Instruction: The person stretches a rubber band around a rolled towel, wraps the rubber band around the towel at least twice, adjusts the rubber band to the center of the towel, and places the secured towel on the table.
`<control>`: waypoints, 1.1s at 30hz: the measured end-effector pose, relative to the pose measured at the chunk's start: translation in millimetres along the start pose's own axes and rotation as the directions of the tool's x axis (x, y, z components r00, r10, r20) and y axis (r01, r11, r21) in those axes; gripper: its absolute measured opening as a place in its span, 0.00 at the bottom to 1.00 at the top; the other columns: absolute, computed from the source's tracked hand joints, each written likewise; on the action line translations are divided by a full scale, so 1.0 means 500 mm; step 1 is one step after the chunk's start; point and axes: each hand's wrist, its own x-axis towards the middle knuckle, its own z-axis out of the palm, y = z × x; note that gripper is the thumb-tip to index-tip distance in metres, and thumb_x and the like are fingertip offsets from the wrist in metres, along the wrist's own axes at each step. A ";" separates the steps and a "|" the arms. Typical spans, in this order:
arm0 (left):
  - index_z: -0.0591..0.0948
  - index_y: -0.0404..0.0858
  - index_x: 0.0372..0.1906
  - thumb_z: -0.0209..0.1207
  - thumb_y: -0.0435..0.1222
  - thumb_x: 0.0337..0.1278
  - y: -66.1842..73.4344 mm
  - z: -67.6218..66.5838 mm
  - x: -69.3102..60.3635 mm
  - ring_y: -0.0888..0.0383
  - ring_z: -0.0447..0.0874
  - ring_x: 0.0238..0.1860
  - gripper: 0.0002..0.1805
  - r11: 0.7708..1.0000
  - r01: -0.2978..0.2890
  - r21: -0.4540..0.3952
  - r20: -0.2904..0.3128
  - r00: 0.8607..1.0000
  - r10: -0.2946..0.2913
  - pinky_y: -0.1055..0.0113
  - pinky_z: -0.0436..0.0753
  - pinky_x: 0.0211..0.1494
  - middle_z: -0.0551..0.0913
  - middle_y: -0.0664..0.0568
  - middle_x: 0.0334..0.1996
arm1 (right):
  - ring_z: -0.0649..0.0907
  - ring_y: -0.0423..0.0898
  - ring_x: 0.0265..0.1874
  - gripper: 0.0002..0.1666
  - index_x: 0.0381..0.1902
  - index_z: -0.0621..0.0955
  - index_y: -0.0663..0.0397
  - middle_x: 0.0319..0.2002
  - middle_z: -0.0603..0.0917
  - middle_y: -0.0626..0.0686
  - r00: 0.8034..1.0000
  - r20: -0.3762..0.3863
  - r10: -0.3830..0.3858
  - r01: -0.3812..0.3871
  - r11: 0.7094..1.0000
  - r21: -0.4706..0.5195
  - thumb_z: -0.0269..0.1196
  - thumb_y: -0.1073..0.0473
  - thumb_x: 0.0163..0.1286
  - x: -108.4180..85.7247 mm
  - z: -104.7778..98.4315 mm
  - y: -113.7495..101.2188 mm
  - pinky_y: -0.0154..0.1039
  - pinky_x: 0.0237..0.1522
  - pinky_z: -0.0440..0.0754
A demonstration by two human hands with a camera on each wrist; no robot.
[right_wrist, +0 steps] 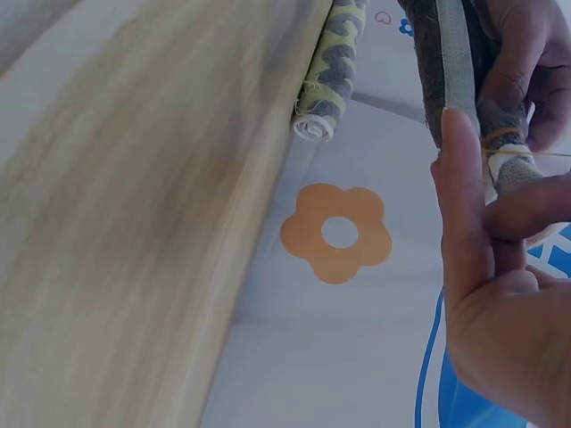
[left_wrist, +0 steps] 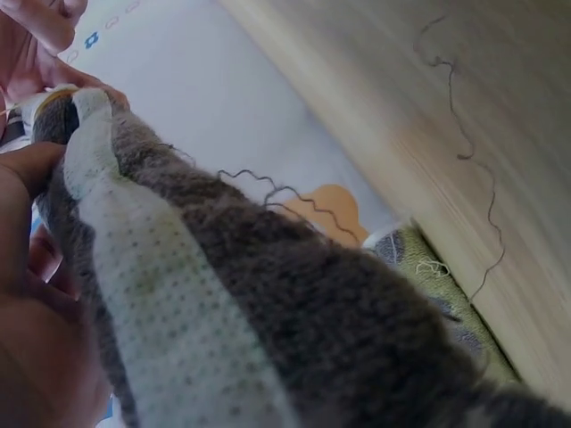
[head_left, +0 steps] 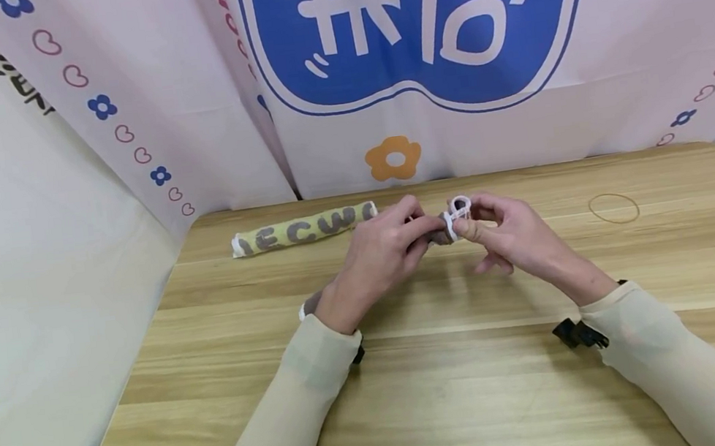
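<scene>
One bundled grey towel [left_wrist: 330, 294] is held over the table [head_left: 449, 389], my left hand [head_left: 383, 246] pinching it, my right hand [head_left: 514, 231] gripping its end. I judge I'm binding that end with the rubber band [right_wrist: 504, 133]; next calls for a firm pinch while winding it snug.

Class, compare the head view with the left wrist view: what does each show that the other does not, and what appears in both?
Only the head view shows the rubber band lying on the table and the person's pale sleeves.

Only the left wrist view shows the dots on the pale strip along the grey cloth, and a long, dark thread.

Both show the grey cloth, the left hand and right hand at its end, the green roll, the orange flower and part of the table.
</scene>
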 end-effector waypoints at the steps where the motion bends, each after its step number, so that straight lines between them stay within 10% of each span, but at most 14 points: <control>1: 0.92 0.41 0.44 0.69 0.30 0.67 -0.001 0.000 0.000 0.60 0.78 0.30 0.07 1.000 -0.003 -0.005 0.007 1.000 0.003 0.69 0.77 0.32 0.80 0.53 0.37 | 0.80 0.52 0.14 0.28 0.67 0.78 0.60 0.62 0.82 0.62 1.000 0.003 0.004 -0.004 1.000 -0.016 0.66 0.48 0.80 0.000 -0.001 0.000 0.45 0.18 0.83; 5: 0.93 0.42 0.45 0.69 0.30 0.67 -0.003 -0.001 0.000 0.60 0.77 0.30 0.07 1.000 -0.008 -0.018 0.043 0.999 0.009 0.69 0.76 0.32 0.80 0.54 0.37 | 0.81 0.56 0.15 0.32 0.73 0.75 0.59 0.65 0.81 0.64 0.999 0.033 -0.001 0.003 0.998 -0.065 0.66 0.48 0.79 0.001 -0.004 0.001 0.46 0.17 0.83; 13: 0.93 0.43 0.45 0.68 0.30 0.68 -0.006 0.000 -0.003 0.60 0.76 0.30 0.08 0.999 -0.005 -0.033 0.087 0.996 0.008 0.69 0.75 0.32 0.80 0.55 0.37 | 0.82 0.64 0.58 0.35 0.77 0.72 0.61 0.67 0.77 0.66 0.996 0.071 -0.053 0.060 0.993 -0.098 0.65 0.53 0.80 0.003 -0.003 0.007 0.52 0.30 0.90; 24: 0.93 0.45 0.45 0.67 0.28 0.68 -0.008 0.001 -0.006 0.60 0.77 0.31 0.10 0.999 -0.021 -0.039 0.122 0.992 0.026 0.68 0.75 0.32 0.80 0.56 0.36 | 0.84 0.62 0.55 0.29 0.71 0.77 0.60 0.73 0.76 0.59 0.994 0.092 -0.057 0.068 0.989 -0.129 0.66 0.52 0.79 0.005 -0.005 0.014 0.51 0.27 0.89; 33: 0.94 0.44 0.46 0.67 0.27 0.68 -0.004 -0.004 -0.001 0.62 0.77 0.31 0.11 0.997 -0.029 -0.072 0.106 0.994 0.037 0.71 0.75 0.33 0.81 0.57 0.37 | 0.87 0.62 0.40 0.27 0.60 0.83 0.51 0.52 0.86 0.57 0.999 0.046 -0.026 0.035 0.977 -0.209 0.76 0.45 0.69 0.000 -0.003 0.006 0.55 0.28 0.89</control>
